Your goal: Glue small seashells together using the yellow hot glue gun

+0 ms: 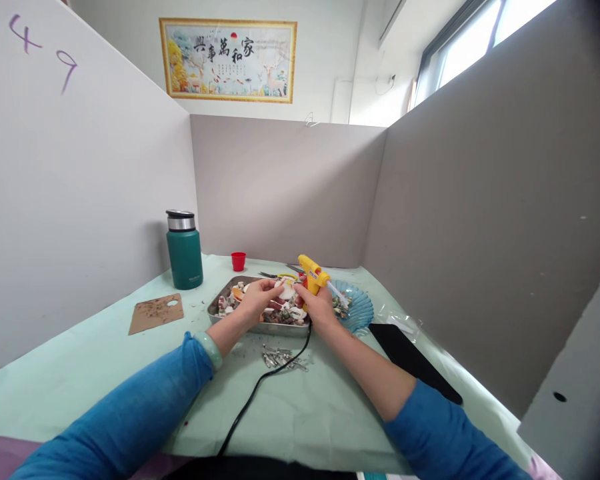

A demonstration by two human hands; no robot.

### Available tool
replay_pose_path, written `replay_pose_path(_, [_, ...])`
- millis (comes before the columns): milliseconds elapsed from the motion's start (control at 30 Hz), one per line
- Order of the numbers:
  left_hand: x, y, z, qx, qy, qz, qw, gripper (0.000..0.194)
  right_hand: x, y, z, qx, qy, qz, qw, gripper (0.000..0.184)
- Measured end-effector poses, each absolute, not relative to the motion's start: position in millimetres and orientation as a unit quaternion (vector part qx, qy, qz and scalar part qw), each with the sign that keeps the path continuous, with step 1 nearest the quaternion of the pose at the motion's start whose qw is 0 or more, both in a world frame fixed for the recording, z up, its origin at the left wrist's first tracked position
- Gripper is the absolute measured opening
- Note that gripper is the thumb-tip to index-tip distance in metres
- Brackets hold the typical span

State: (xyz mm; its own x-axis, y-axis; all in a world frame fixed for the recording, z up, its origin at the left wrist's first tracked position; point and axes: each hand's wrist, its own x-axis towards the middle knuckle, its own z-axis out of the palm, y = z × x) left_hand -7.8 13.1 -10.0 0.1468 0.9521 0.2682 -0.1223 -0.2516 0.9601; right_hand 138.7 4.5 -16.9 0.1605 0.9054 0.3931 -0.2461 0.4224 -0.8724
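Note:
My right hand [319,306] is closed round the handle of a yellow hot glue gun [310,272], whose black cord runs down toward me. A white shell [287,289] is pinched in the fingers of my left hand [258,297], with the right fingertips close beside it. Whether those right fingertips touch the shell I cannot tell. Both hands are above a metal tray [280,329] that holds many shells and small stones. To the right of the tray lies a blue scalloped plate [363,308] with small bits on it, partly hidden by the glue gun and my right hand.
Several silver metal clips [280,359] lie in front of the tray. At left are a brown card [156,313] and a green bottle [185,253]. A red cup [239,261] stands behind the tray. A black flat object [415,360] lies at right. Grey partitions [290,187] enclose the table.

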Motion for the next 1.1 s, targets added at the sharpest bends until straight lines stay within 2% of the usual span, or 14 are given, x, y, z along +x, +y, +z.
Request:
replay_pose_path(400, [-8.2, 15.3, -11.3, 0.577, 0.386, 0.534, 0.482, 0.033, 138.2, 6.5, -19.0, -0.316, -0.485, 0.418, 0.700, 0.033])
replay_pose_path(800, [-5.8, 10.5, -5.3, 0.560, 0.374, 0.574, 0.466, 0.039, 139.0, 10.5, -23.3, -0.317, -0.502, 0.407, 0.694, 0.030])
replay_pose_path(967, [-7.3, 12.0, -7.8, 0.570, 0.373, 0.549, 0.484, 0.042, 138.9, 10.7, -22.7, -0.317, -0.509, 0.409, 0.688, 0.030])
replay_pose_path(1100, [-7.7, 14.1, -9.6, 0.585, 0.369, 0.546, 0.472, 0.037, 138.6, 7.9, -20.3, -0.318, -0.516, 0.408, 0.683, 0.030])
